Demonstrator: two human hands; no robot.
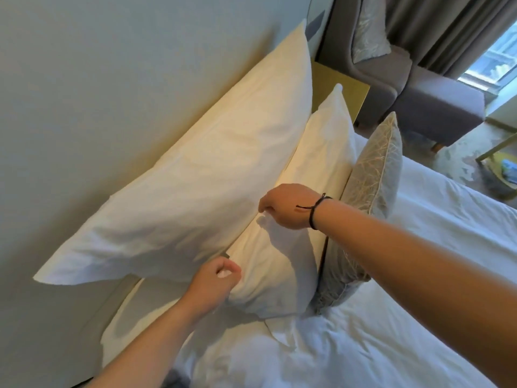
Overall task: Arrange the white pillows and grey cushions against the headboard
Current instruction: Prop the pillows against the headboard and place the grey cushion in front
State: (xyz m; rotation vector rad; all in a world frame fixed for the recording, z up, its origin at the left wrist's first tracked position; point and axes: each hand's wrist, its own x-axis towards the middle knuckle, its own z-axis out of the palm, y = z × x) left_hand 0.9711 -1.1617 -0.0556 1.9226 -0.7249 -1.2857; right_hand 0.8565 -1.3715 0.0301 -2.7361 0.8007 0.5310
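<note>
Head camera: both hands pinch the front white pillow (pixel 282 247) against the headboard (pixel 84 107).
Left hand (pixel 215 281) and right hand (pixel 285 205) curl on fabric; fingertips partly hidden.

No readable text in view.

No words, labels, brands, numbers or signs can be read on the white pillows (pixel 179 191), on the grey cushion (pixel 372 175) just beside them, or on the bed (pixel 419 331) they stand on; the cushion carries only a pale branching pattern, not lettering.
</note>
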